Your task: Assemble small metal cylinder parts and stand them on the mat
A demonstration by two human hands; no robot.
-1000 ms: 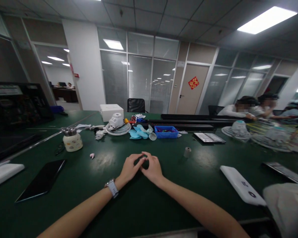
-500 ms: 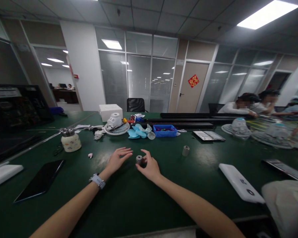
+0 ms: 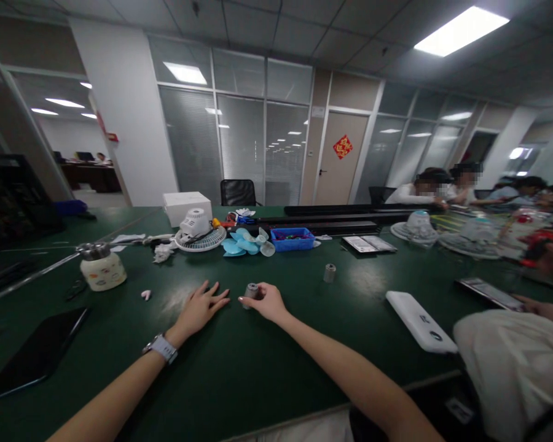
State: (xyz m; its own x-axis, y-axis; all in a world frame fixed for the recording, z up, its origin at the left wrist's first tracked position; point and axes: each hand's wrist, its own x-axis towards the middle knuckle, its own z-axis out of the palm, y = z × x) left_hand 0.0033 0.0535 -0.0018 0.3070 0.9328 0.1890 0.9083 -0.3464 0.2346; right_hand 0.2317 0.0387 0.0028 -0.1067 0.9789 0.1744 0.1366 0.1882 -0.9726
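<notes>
The right hand [image 3: 273,302] grasps a small grey metal cylinder [image 3: 252,287] by its side, thumb across the near face and the other fingers curled behind; it sits upright at twelve o'clock from the person, though whether its base touches the green tabletop [image 3: 221,383] or hangs just above, I cannot tell. The left hand [image 3: 203,307] lies released at nine o'clock from the cylinder, fingers spread, holding nothing. The cylinder looks stiff and solid, probably heavy for its size and hardly fragile; its smooth wall could slip in dry fingers, and it would likely roll if tipped over. The best hold seems to be opposed finger and thumb around the middle of the wall, leaving the top face with its dark centre uncovered. A second cylinder [image 3: 329,274] stands well apart at two o'clock. Bare surface opens from five round to seven o'clock, down to the tabletop's near edge at six. Forward room ends at light blue fan blades [image 3: 242,243] at twelve and a blue tray [image 3: 292,247] at one. A white device [image 3: 419,322] bounds the space near four o'clock, while a pink earbud [image 3: 146,294] lies beyond the left hand at nine.
</notes>
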